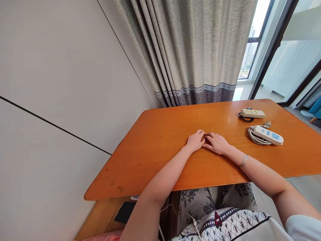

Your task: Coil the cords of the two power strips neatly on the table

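My left hand rests palm down on the orange-brown wooden table, fingers loosely bent. Beside it, my right hand lies on the same tabletop with its thumb apart from its fingers. The fingertips of both hands meet near the middle of the table. I see nothing held in either one. A silver bracelet circles my right wrist. To the right of my hands lies a white power strip with blue sockets, its cable coiled at its side. Behind it sits a cream power strip with a black cord.
A pale panelled wall runs along the left, and a grey-beige curtain hangs behind the table. Below the near edge, a dark phone-like object lies on a wooden surface, and a white cable crosses by my lap.
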`<action>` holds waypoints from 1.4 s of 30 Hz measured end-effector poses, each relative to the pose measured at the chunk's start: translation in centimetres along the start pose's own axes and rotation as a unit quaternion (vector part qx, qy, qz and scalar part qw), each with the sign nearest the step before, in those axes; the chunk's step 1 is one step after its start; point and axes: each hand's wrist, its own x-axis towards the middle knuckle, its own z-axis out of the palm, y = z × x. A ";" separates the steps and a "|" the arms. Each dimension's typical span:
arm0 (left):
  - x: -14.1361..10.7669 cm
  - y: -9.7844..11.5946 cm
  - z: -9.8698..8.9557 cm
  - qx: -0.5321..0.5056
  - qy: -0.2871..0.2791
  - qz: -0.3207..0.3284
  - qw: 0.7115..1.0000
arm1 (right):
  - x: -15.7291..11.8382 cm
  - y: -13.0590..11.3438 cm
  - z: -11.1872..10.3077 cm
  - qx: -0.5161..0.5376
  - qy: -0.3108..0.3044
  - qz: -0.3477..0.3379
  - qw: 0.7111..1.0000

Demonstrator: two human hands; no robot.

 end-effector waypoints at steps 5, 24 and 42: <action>0.1 -0.2 0.2 0.003 0.006 0.003 1.000 | 0.0 0.0 0.0 -0.002 -0.001 0.003 1.000; 0.1 -0.2 0.2 -0.001 0.007 0.006 1.000 | -0.2 0.9 0.9 0.010 0.015 -0.027 0.999; 0.1 -0.3 0.2 -0.014 0.014 0.006 1.000 | -0.5 1.1 1.0 0.024 -0.006 -0.023 0.999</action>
